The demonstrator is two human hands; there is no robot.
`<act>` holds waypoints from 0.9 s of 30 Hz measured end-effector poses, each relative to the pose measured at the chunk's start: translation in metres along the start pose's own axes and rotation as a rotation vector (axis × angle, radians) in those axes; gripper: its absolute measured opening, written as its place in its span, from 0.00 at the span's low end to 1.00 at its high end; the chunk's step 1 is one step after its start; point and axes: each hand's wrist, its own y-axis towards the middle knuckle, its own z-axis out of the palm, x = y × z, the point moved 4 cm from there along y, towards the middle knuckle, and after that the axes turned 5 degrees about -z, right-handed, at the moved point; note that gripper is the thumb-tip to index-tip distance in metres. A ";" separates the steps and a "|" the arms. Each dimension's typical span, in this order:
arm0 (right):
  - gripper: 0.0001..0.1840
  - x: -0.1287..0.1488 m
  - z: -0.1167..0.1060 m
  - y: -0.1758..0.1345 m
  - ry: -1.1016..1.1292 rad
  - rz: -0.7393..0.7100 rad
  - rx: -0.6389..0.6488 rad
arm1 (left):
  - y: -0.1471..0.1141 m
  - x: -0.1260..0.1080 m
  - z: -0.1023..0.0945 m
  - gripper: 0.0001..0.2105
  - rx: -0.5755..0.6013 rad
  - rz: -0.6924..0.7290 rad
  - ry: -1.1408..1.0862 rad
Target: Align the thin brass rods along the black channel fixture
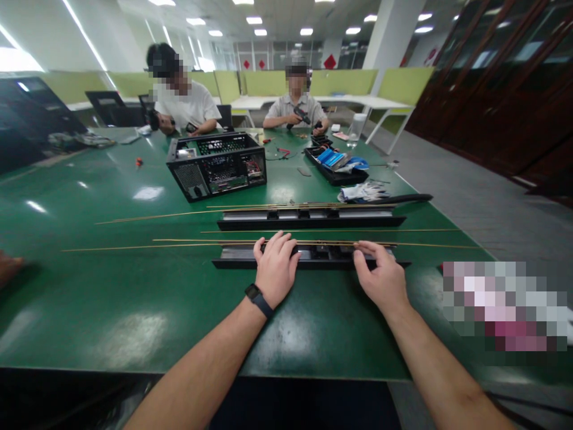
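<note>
- The left hand (276, 266) lies palm down over the near rail (242, 263), fingers loosely spread, a dark watch (258, 298) on its wrist.
- The right hand (380, 272) curls over the same rail's right part, thumb and fingertips close to the thin golden rods (111, 248); from here I can't quite tell whether they pinch one.
- That rail, long and black, lies crosswise on the green counter (188, 304), rods running along it and past both ends.
- Beyond, a far rail (308, 224) lies roughly parallel.
- Further back sit an opened computer case (217, 170), a loaded black tray (335, 174) and white gloves (364, 192).
- Two people face us across the counter.
</note>
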 end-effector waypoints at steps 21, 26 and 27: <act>0.19 0.007 0.003 -0.001 0.014 -0.109 0.041 | 0.001 0.000 0.000 0.09 0.017 -0.009 0.012; 0.17 0.003 0.000 -0.001 0.004 -0.044 0.011 | 0.001 0.000 0.001 0.09 0.023 -0.017 0.010; 0.16 0.003 0.000 -0.001 0.003 -0.043 0.008 | 0.001 0.000 0.001 0.09 0.022 -0.018 0.006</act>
